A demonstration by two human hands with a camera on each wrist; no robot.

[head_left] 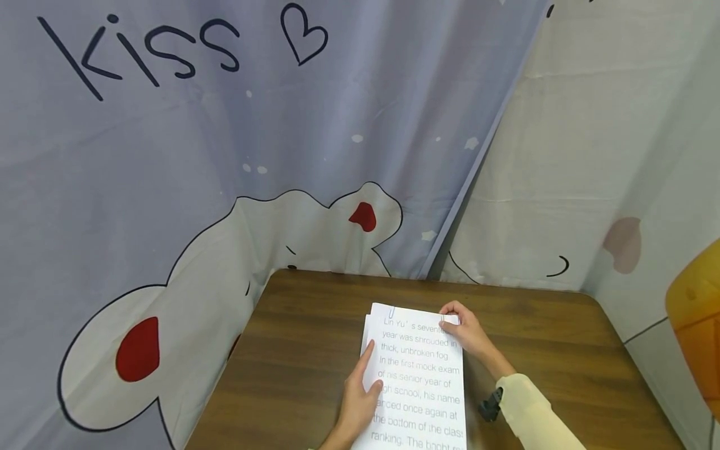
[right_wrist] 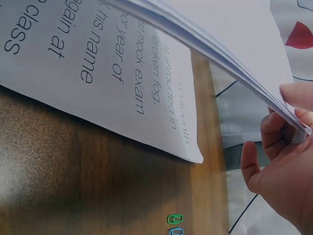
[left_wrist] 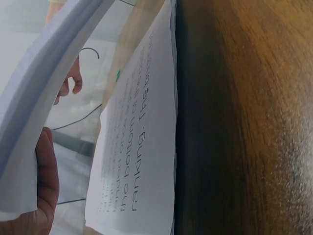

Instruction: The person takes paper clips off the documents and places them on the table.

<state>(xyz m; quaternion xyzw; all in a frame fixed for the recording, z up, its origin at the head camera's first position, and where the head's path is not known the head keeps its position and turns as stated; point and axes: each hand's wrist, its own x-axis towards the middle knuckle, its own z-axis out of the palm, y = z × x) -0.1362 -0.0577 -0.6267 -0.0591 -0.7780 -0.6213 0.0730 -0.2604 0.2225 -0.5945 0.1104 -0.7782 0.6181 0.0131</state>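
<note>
A stack of printed paper sheets (head_left: 419, 381), text side up, is held raised over the table. My left hand (head_left: 357, 400) grips its left edge, the thumb on the printed face. My right hand (head_left: 469, 331) pinches the top right corner; in the right wrist view, the thumb (right_wrist: 297, 95) presses on the raised stack (right_wrist: 230, 63). A bluish paper clip (head_left: 391, 312) sits at the top left of the sheets. Beneath, a second printed stack (left_wrist: 142, 132) lies on the table. A small clip-like shape by my right thumb is too small to tell.
On the brown wooden table (head_left: 292, 350), a green paper clip (right_wrist: 175, 219) and a blue paper clip (right_wrist: 176, 231) lie near the lower stack. A printed curtain (head_left: 315, 125) hangs behind the table. At the far right is an orange shape (head_left: 700, 312).
</note>
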